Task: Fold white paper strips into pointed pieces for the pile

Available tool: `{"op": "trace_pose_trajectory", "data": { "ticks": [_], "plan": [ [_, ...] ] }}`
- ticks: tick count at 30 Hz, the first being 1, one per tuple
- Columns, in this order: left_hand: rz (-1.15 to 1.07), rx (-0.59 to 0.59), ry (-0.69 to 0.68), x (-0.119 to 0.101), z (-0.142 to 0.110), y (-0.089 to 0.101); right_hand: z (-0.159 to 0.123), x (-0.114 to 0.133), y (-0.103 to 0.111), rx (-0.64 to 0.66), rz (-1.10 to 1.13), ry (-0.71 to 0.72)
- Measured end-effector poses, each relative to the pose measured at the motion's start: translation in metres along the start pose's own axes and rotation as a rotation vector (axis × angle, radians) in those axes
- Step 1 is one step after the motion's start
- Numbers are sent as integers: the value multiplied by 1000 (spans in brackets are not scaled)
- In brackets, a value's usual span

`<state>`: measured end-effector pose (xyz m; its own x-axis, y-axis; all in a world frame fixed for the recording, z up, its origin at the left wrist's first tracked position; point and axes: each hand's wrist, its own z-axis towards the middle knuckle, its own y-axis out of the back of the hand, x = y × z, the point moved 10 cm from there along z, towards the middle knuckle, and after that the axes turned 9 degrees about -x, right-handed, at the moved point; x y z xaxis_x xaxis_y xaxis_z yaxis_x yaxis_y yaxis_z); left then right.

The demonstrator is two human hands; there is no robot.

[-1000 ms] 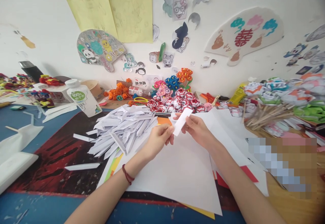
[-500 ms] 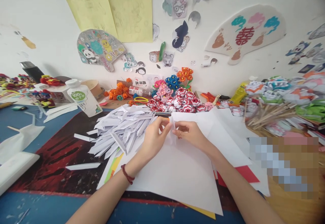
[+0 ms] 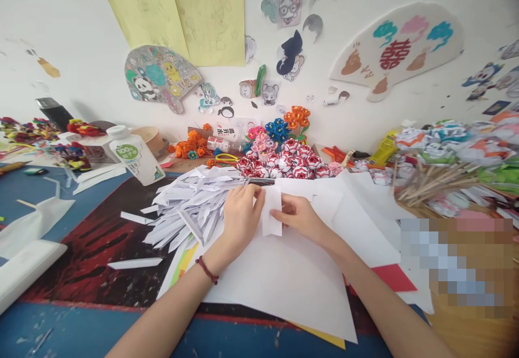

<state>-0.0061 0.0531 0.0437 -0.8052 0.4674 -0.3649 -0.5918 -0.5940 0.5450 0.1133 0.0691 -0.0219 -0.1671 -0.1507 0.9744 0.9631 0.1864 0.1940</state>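
Observation:
A small white paper strip [image 3: 272, 214] stands upright between my two hands, with a vertical crease or edge down it. My left hand [image 3: 244, 212] pinches its left edge near the top. From the other side, my right hand [image 3: 298, 214] grips the right edge, thumb in front and fingers partly hidden behind. Below the hands lies a large white paper sheet [image 3: 279, 282] on top of coloured sheets. To the left of my left hand is a heap of folded white paper strips [image 3: 190, 201]. One loose folded strip [image 3: 135, 263] lies apart on the dark red and black mat.
A white bottle [image 3: 135, 155] stands behind the heap at left. Red-and-white paper flowers [image 3: 298, 160] and other craft flowers line the wall. Wooden sticks [image 3: 425, 182] lie at right, near a red paper piece [image 3: 393, 278]. A white box-like object [image 3: 28, 271] sits at left.
The paper strip was held slanted and narrow, then turned upright edge-on; now it shows wider, facing me. My left hand has shifted slightly left, and both hands are lower than at first.

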Motion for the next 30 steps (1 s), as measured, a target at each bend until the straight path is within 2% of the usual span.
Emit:
{"op": "trace_pose_trajectory", "data": {
  "ticks": [4, 6, 9, 10, 12, 16, 19, 22, 25, 30],
  "plan": [
    [139, -110, -307, -22, -5, 10, -1, 1, 0, -9, 16, 1],
    [164, -120, -441, -33, -11, 11, 0, 2, 2, -19, 16, 14],
    [134, -90, -519, -40, -14, 11, 1, 5, 7, -63, -36, 56],
    [96, -78, -493, -40, -12, 11, 2, 6, 10, -85, -68, 75],
    [-36, -50, -356, -31, -4, 12, 2, 10, 14, -125, -138, 112],
    [-406, 69, 86, 4, 9, -2, 1, 15, 17, -162, -243, 168],
    [-571, 185, 324, 23, 7, -18, 0, 18, 17, -161, -279, 187],
    [-643, 274, 423, 28, 3, -28, -1, 19, 17, -160, -291, 196],
    [-661, 347, 459, 27, -1, -34, -1, 19, 17, -154, -278, 199],
    [-644, 378, 483, 31, -4, -38, -1, 15, 14, -105, -183, 164]
  ]
}}
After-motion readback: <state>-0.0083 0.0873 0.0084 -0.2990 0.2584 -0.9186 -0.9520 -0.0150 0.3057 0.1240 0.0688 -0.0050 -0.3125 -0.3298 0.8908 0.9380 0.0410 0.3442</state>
